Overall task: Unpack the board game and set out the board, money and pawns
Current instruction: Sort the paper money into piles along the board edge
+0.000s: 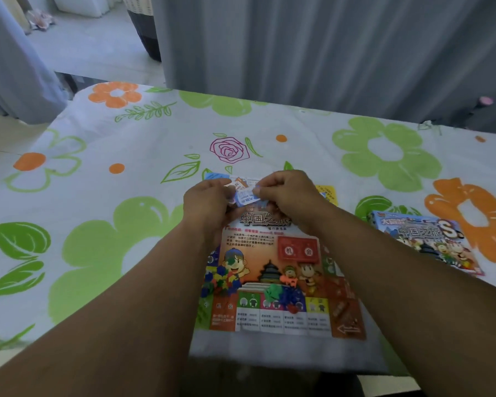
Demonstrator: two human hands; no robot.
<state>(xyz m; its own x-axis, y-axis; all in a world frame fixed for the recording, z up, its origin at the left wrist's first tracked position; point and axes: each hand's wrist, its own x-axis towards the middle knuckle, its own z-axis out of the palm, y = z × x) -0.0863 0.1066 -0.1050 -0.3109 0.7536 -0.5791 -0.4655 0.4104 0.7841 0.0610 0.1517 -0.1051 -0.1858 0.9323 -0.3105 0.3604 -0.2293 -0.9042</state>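
The colourful game board [272, 282] lies flat on the flowered tablecloth in front of me. Small plastic pawns sit on it in two heaps, one at the left [219, 280] and one near the middle [284, 295]. My left hand [206, 200] and my right hand [287, 193] meet above the board's far edge. Both pinch a small bundle of paper money [245, 197], mostly blue and white notes. More blue notes [216, 176] lie just beyond my left hand. A yellow note [328, 193] lies to the right of my right hand.
The game box [424, 242] lies to the right of the board, its printed lid facing up. The table [126, 156] has a rounded far-left corner. Grey curtains [327, 53] hang right behind it. The near edge runs just below the board.
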